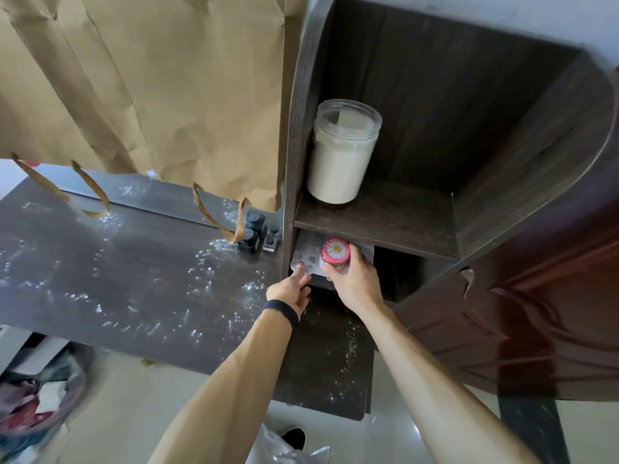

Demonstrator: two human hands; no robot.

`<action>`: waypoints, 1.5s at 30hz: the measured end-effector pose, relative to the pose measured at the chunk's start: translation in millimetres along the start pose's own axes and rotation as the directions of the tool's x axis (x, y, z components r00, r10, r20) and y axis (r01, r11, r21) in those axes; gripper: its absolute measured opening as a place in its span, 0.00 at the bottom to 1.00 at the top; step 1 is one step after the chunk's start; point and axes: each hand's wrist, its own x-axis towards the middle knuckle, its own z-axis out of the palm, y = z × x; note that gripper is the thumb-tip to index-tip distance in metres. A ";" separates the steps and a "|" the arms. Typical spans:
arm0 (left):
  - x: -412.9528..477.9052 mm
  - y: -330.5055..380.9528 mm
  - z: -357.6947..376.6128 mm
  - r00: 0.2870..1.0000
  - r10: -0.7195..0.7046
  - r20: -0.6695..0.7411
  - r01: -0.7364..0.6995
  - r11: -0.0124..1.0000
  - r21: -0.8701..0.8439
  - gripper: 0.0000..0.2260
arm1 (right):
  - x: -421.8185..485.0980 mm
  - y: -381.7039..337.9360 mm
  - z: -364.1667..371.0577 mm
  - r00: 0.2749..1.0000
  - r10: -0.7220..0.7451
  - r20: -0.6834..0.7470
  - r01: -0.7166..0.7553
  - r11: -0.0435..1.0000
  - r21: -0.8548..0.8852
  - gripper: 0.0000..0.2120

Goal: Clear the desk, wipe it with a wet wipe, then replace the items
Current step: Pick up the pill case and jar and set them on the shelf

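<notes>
A: Dark wood tabletop (134,279) against a paper-covered wall, a shelf unit (378,226) at its right end; the surface glistens with wet streaks and droplets, so I judge the wiping done, or nearly.

B: And the putting back?

A: Under way, I'd say; the right hand (351,279) has its fingers clamped on a small jar with a red lid (335,252), held at the mouth of the lower shelf compartment; the left hand (291,289) has its fingers apart, the tips pressing on a clear plastic sheet or blister pack (308,254) lying in that same compartment.

B: What is already in place?

A: A tall clear jar of pale powder (341,152) stands on the upper shelf; small dark bottles (253,234) sit at the tabletop's back corner, beside the shelf wall.

B: What can't you tell?

A: Whether the red-lidded jar rests on anything; the compartment's depth is in shadow; the wipe is nowhere visible; the clutter at lower left is blurred.
</notes>
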 end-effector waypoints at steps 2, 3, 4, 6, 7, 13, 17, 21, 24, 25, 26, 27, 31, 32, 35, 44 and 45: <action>0.9 1.1 2.7 1.000 0.016 -0.016 -0.016 0.999 0.037 0.13 | -1.5 -0.5 2.1 1.000 -0.004 -0.022 0.004 1.000 0.019 0.35; 0.1 2.1 4.3 1.000 0.018 -0.024 -0.017 0.999 0.049 0.12 | -2.3 -1.5 2.9 0.999 -0.006 -0.033 0.007 1.000 0.025 0.35; 0.0 2.6 5.7 0.999 0.019 -0.032 -0.017 0.998 0.053 0.13 | -2.8 -2.6 3.8 0.999 -0.007 -0.041 0.009 1.000 0.029 0.35; -0.9 3.8 8.2 0.999 0.026 -0.045 -0.024 0.998 0.050 0.13 | -3.4 -4.3 4.9 0.999 0.004 -0.042 -0.002 1.000 0.031 0.35; -1.8 4.7 9.0 0.998 0.028 -0.051 -0.026 0.998 0.049 0.13 | -3.4 -4.7 5.3 0.999 0.007 -0.038 -0.006 1.000 0.027 0.35; -4.7 12.3 10.2 0.994 0.023 -0.108 -0.014 0.997 0.082 0.14 | -6.4 -3.0 6.8 0.999 0.000 -0.039 0.000 1.000 0.007 0.36; -8.0 18.0 7.1 0.997 -0.002 -0.078 0.010 0.995 0.099 0.14 | -5.5 -2.7 5.2 1.000 0.025 0.013 -0.025 0.999 -0.034 0.37; -10.1 22.0 -3.6 1.000 -0.020 -0.007 0.021 0.976 0.216 0.12 | -10.6 -1.9 0.9 0.997 0.073 0.031 -0.074 0.997 0.018 0.38; -7.2 26.5 -28.1 0.996 0.044 0.075 -0.071 0.912 0.405 0.14 | -33.9 7.8 3.7 0.997 0.065 -0.045 -0.061 0.994 0.088 0.31; -3.7 28.2 -40.2 0.989 0.125 0.083 -0.150 0.852 0.502 0.15 | -46.2 12.0 8.0 0.996 0.046 -0.073 -0.039 0.994 0.101 0.28; 1.3 30.5 -54.2 0.968 0.234 0.092 -0.238 0.737 0.632 0.15 | -59.6 15.5 14.2 0.996 0.020 -0.089 -0.011 0.995 0.104 0.24; 5.8 33.8 -68.8 0.937 0.330 0.115 -0.296 0.575 0.763 0.13 | -72.8 17.9 22.0 0.996 -0.013 -0.088 0.021 0.995 0.097 0.22; 27.8 54.7 -119.1 0.855 0.425 0.299 -0.358 0.064 0.932 0.10 | -107.9 8.2 58.6 0.988 -0.136 0.076 0.138 0.990 -0.022 0.18; 34.1 60.1 -127.8 0.843 0.419 0.338 -0.345 -0.061 0.937 0.12 | -110.1 3.0 70.0 0.979 -0.157 0.126 0.165 0.985 -0.053 0.18; 55.1 76.6 -145.2 0.796 0.409 0.447 -0.316 -0.348 0.882 0.15 | -102.1 -19.7 106.7 0.964 -0.188 0.187 0.216 0.965 -0.145 0.18; 116.4 137.2 -131.7 0.719 0.326 0.613 -0.420 -0.498 0.758 0.37 | -4.9 -95.0 185.1 0.994 -0.007 0.108 0.030 0.977 -0.211 0.25; 123.9 143.4 -128.7 0.701 0.319 0.638 -0.437 -0.514 0.738 0.36 | 8.1 -100.5 190.3 0.997 0.023 0.079 -0.006 0.977 -0.214 0.27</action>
